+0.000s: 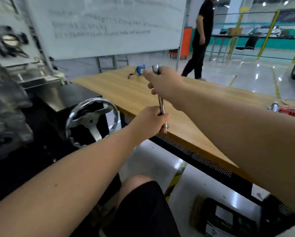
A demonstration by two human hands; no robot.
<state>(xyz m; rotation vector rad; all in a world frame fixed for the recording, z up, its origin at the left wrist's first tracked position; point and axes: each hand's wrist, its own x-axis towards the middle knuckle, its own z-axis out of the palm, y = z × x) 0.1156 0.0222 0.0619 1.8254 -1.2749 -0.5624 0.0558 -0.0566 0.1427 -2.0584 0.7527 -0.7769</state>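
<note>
A long chrome ratchet wrench (160,103) is held nearly upright above the near edge of the wooden table (129,93). My right hand (162,82) grips its upper part, just below the round head that sticks out above my fingers. My left hand (150,121) grips the lower part of the handle, and the thin tip pokes out beneath my fist. Both arms reach forward from the bottom of the view.
A blue tape measure (140,69) lies at the table's far end. A chrome handwheel (92,119) and a grey engine block (8,106) stand at left. Orange tools (290,112) lie at the table's right. A whiteboard (109,24) stands behind; a person (201,38) walks beyond.
</note>
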